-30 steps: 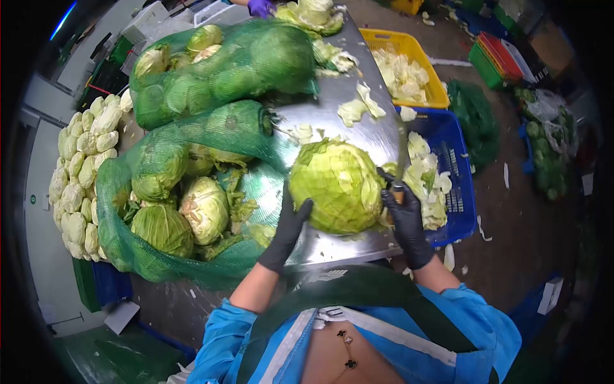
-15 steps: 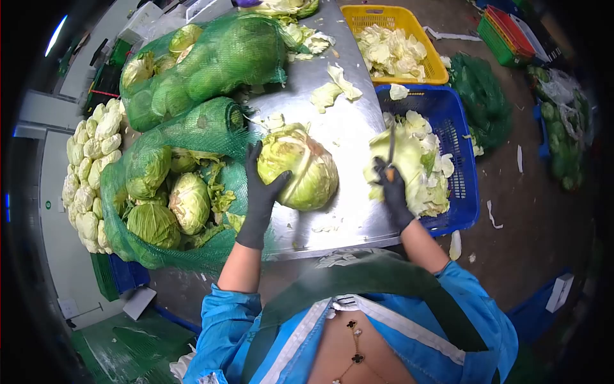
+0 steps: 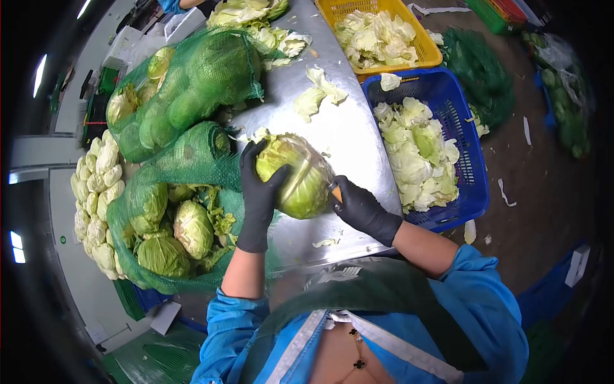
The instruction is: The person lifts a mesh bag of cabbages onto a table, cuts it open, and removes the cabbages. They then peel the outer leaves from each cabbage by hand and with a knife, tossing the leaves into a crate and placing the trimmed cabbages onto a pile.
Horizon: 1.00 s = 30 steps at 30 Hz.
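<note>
A cabbage point(image 3: 300, 182) with green and brownish outer leaves rests on the metal table point(image 3: 358, 147). My left hand point(image 3: 261, 198), in a black glove, grips its left side with fingers and thumb spread around it. At the cabbage's right side, my gloved right hand point(image 3: 364, 210) is closed round a knife point(image 3: 337, 194). Only the knife's orange-brown handle shows clearly; I cannot make out the blade. Left of my left hand, an opened green mesh sack point(image 3: 192, 157) holds several whole cabbages point(image 3: 193, 228).
A blue crate point(image 3: 470, 147) with loose leaves stands right of the table, below a yellow crate point(image 3: 427, 45) of leaves. Torn leaves point(image 3: 318, 94) lie on the metal. A second filled mesh sack point(image 3: 192, 83) and stacked pale cabbages point(image 3: 96, 198) are left. Another person's sleeve point(image 3: 171, 5) shows at top.
My right hand has come left from the blue crate to the cabbage, still with the knife. The large leaf it had is now out of the hand. My left hand stays on the cabbage.
</note>
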Each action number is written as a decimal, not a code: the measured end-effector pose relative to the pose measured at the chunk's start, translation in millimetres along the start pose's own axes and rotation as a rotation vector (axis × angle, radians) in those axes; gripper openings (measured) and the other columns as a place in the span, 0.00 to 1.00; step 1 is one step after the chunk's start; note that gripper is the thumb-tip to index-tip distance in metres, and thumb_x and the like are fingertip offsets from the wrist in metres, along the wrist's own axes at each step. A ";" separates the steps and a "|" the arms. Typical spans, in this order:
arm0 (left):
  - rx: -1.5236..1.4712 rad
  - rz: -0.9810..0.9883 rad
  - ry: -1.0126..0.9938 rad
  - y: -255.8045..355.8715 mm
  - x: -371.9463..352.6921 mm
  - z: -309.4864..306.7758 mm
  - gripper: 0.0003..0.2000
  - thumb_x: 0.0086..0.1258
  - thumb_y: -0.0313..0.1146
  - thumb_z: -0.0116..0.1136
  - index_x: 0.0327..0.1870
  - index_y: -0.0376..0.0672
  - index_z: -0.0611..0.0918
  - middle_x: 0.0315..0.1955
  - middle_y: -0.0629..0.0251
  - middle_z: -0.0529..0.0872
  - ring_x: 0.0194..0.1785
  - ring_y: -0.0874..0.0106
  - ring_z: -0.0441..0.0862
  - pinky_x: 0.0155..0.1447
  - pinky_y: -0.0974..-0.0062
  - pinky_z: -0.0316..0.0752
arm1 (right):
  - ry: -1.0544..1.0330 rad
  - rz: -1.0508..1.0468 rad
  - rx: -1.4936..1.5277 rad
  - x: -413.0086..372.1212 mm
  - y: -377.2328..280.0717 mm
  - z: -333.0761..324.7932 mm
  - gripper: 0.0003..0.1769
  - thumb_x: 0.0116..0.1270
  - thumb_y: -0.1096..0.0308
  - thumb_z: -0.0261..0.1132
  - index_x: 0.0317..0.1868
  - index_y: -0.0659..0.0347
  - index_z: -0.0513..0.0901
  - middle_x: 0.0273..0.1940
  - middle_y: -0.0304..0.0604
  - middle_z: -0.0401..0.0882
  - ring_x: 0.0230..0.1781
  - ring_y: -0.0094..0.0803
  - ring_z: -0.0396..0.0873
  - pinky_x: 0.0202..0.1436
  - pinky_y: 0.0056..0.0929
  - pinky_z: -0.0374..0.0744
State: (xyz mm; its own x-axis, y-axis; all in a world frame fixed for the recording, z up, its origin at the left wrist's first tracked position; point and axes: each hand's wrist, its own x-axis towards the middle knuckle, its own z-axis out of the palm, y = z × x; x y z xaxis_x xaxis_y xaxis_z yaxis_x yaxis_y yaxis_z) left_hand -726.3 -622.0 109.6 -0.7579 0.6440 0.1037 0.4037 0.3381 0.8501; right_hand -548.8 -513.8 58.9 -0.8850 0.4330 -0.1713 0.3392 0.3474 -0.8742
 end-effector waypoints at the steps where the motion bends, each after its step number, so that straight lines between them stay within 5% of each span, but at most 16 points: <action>1: -0.014 -0.024 0.004 -3.1 5.0 0.5 0.29 0.48 0.33 0.67 0.56 0.41 0.72 0.55 0.54 0.67 0.60 0.60 0.66 0.65 0.67 0.61 | -0.051 0.032 -0.016 6.0 -2.6 -1.9 0.22 0.59 0.69 0.61 0.50 0.61 0.63 0.35 0.59 0.77 0.37 0.55 0.77 0.38 0.46 0.75; 2: -0.010 -0.028 -0.003 -4.7 10.8 1.4 0.29 0.48 0.33 0.67 0.56 0.41 0.72 0.55 0.54 0.67 0.60 0.60 0.66 0.65 0.67 0.61 | -0.106 0.064 -0.033 11.6 -2.7 -2.2 0.21 0.59 0.69 0.61 0.50 0.61 0.63 0.35 0.59 0.77 0.37 0.56 0.77 0.38 0.47 0.75; 3: 0.034 0.019 -0.012 -5.3 13.0 1.5 0.29 0.48 0.32 0.67 0.55 0.40 0.72 0.55 0.54 0.67 0.60 0.60 0.66 0.65 0.67 0.61 | 0.080 -0.134 -0.059 21.1 9.4 6.8 0.18 0.60 0.71 0.59 0.49 0.62 0.63 0.34 0.60 0.76 0.36 0.56 0.77 0.37 0.48 0.75; 9: -0.080 -0.121 -0.043 -9.5 37.7 -1.2 0.27 0.49 0.30 0.66 0.54 0.37 0.73 0.51 0.55 0.72 0.56 0.62 0.70 0.62 0.68 0.64 | -0.105 0.040 -0.051 35.5 8.9 5.3 0.14 0.64 0.71 0.52 0.49 0.65 0.64 0.33 0.62 0.76 0.35 0.56 0.77 0.36 0.48 0.74; 13: 0.031 -0.092 0.048 -30.5 29.5 -7.6 0.24 0.54 0.29 0.63 0.53 0.35 0.72 0.51 0.54 0.72 0.54 0.64 0.72 0.58 0.68 0.68 | -0.027 -0.026 -0.148 52.6 22.8 10.0 0.09 0.64 0.74 0.49 0.44 0.68 0.65 0.31 0.62 0.76 0.32 0.57 0.77 0.35 0.49 0.75; 17: -0.345 -0.336 -0.061 -7.3 46.7 -19.2 0.22 0.56 0.26 0.61 0.53 0.34 0.71 0.46 0.55 0.76 0.47 0.66 0.77 0.50 0.73 0.75 | -0.082 0.013 -0.151 47.6 2.0 11.3 0.10 0.62 0.74 0.50 0.43 0.67 0.65 0.31 0.62 0.76 0.32 0.58 0.77 0.35 0.50 0.75; 22: -0.221 -0.231 -0.143 -21.2 56.2 -12.5 0.23 0.56 0.29 0.63 0.53 0.34 0.72 0.45 0.53 0.77 0.44 0.68 0.78 0.49 0.75 0.75 | -0.069 0.100 -0.216 41.8 -1.1 0.1 0.12 0.60 0.75 0.51 0.44 0.66 0.64 0.31 0.62 0.76 0.31 0.58 0.77 0.34 0.50 0.75; 23: -0.274 -0.311 -0.152 -17.5 58.9 -12.4 0.24 0.56 0.30 0.64 0.54 0.34 0.72 0.44 0.54 0.78 0.44 0.69 0.78 0.50 0.76 0.74 | 0.006 -0.030 -0.245 47.5 14.8 5.4 0.10 0.62 0.73 0.51 0.44 0.65 0.64 0.30 0.62 0.76 0.32 0.58 0.77 0.34 0.49 0.75; 25: -0.346 -0.359 -0.146 -10.7 66.3 -6.6 0.24 0.56 0.31 0.64 0.54 0.35 0.72 0.44 0.55 0.78 0.44 0.69 0.78 0.50 0.76 0.74 | -0.039 0.085 -0.198 52.6 6.3 4.3 0.11 0.63 0.72 0.53 0.43 0.65 0.63 0.30 0.61 0.77 0.33 0.57 0.78 0.35 0.49 0.74; 28: 0.338 0.151 0.002 3.0 61.5 2.7 0.33 0.51 0.43 0.69 0.57 0.40 0.71 0.60 0.47 0.66 0.62 0.57 0.66 0.62 0.63 0.65 | -0.008 0.135 -0.135 41.7 8.9 8.6 0.13 0.62 0.72 0.55 0.45 0.65 0.63 0.31 0.62 0.77 0.34 0.58 0.78 0.36 0.49 0.75; 30: 0.775 0.287 -0.106 41.3 26.0 15.6 0.42 0.38 0.52 0.73 0.59 0.47 0.72 0.63 0.46 0.61 0.67 0.48 0.56 0.67 0.55 0.57 | 0.005 0.135 -0.091 42.7 9.9 2.9 0.15 0.61 0.71 0.56 0.46 0.66 0.64 0.32 0.62 0.77 0.34 0.58 0.78 0.35 0.48 0.75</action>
State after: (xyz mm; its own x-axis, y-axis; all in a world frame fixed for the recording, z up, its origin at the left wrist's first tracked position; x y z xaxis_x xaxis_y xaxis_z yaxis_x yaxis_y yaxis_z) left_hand -721.4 -580.6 139.4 -0.5351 0.8254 0.1802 0.8417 0.5026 0.1976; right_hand -584.2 -494.3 41.6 -0.8278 0.4848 -0.2824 0.4830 0.3596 -0.7984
